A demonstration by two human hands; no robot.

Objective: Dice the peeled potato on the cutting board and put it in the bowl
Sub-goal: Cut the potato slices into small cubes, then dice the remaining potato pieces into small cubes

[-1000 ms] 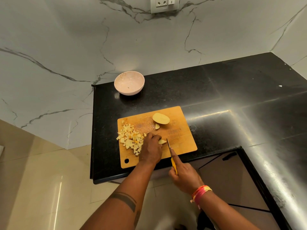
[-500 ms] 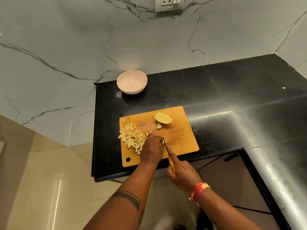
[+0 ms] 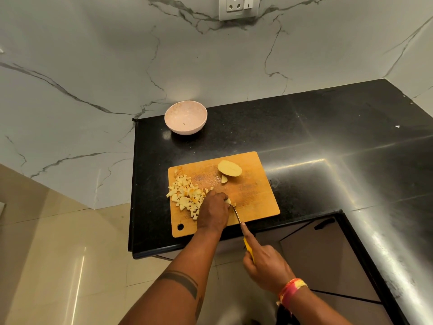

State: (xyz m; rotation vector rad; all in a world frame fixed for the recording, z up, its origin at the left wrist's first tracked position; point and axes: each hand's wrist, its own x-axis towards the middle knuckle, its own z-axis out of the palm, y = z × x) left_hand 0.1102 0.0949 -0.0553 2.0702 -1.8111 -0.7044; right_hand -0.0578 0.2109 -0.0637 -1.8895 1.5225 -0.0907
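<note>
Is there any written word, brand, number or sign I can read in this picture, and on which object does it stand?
No readable text anywhere.
Wall socket and switch plate: no legible marking.
Cutting board: only knife marks, no brand.
Bowl: plain, no label.
Knife: yellow handle, no print visible.
Wristband: coloured pattern only, no letters.

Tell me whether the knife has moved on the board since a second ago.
Yes. The knife has shifted left along the cutting board, toward the left hand.
</note>
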